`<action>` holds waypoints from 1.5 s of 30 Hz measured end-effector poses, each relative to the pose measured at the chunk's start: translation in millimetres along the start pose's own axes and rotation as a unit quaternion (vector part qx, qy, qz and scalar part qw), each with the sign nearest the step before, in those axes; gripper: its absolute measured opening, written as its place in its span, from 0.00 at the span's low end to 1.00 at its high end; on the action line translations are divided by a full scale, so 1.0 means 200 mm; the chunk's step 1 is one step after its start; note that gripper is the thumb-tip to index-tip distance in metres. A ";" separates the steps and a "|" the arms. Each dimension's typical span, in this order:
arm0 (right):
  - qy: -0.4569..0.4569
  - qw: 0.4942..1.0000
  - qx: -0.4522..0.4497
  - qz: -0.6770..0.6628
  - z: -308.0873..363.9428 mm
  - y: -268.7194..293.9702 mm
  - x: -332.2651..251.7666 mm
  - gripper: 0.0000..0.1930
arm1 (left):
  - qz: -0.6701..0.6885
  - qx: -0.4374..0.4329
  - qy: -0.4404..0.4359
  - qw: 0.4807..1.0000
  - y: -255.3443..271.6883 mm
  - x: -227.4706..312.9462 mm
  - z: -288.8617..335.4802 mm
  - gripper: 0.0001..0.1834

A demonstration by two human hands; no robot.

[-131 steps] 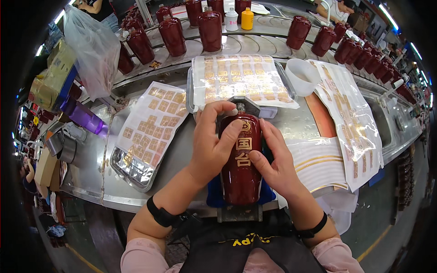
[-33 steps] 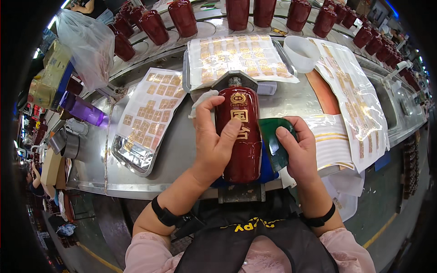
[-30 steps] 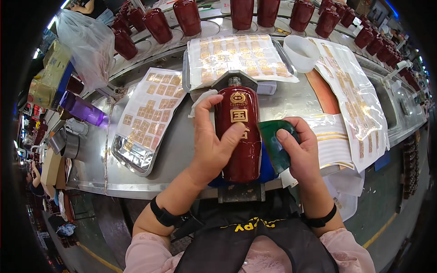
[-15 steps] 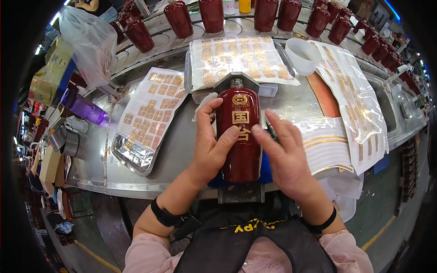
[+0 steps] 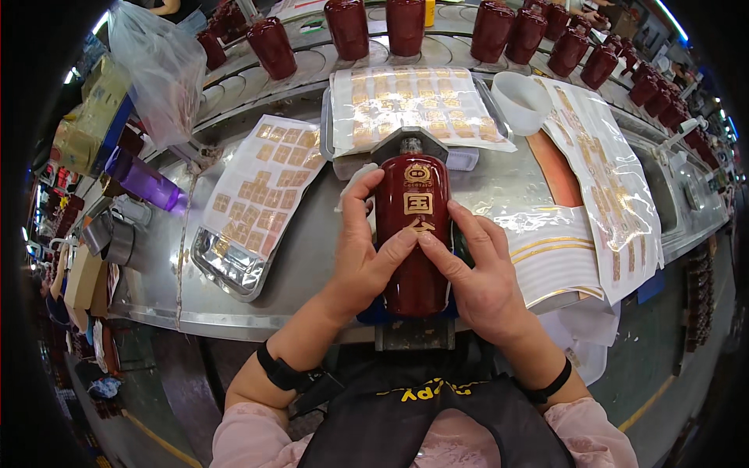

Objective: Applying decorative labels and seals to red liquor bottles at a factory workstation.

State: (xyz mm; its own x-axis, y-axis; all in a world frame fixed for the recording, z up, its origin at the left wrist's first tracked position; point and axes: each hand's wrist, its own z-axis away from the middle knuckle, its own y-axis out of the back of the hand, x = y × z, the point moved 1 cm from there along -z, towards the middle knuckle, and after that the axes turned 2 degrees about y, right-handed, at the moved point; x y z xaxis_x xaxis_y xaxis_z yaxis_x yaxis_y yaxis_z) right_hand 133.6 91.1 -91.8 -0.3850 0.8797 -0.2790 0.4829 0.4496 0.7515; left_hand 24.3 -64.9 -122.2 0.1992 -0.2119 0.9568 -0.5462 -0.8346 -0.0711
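A glossy dark red bottle [image 5: 415, 273] lies in a holder [image 5: 413, 335] in front of me, its neck at a dark angled bracket [image 5: 382, 146]. Gold decals [image 5: 419, 204] run down its face. My left hand [image 5: 365, 253] grips its left side, the thumb pressing the lower decal. From the other side my right hand [image 5: 488, 277] closes on it, fingers along the edge and thumb tip beside the left thumb, so both thumbs partly hide that decal. A crumpled white cloth [image 5: 349, 189] shows behind my left fingers.
Gold decal sheets lie on a left tray [image 5: 234, 265], a middle tray [image 5: 328, 125] and at right [image 5: 601, 171]. A white bowl [image 5: 521, 103] stands by the middle tray. Beyond, red bottles [image 5: 346, 30] line a conveyor [image 5: 304, 82]. A purple cup [image 5: 144, 181] and plastic bag [image 5: 156, 70] are left.
My right hand has come in against the bottle, its thumb meeting the left thumb on the lower decal. Bottles on the conveyor have shifted left.
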 end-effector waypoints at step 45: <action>-0.080 0.986 0.035 -0.139 0.01 -0.01 0.07 0.31 | -0.260 -0.041 -0.148 0.953 0.02 0.12 -0.19 0.31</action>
State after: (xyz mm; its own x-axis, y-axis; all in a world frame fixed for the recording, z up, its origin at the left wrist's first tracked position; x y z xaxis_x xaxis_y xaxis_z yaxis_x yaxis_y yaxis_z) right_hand 127.9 103.3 -98.9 -0.3833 0.7315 -0.5639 0.4310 0.6817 0.5912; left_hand -4.1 -54.5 -89.4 0.6743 0.0762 0.7345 -0.3698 -0.8261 0.4252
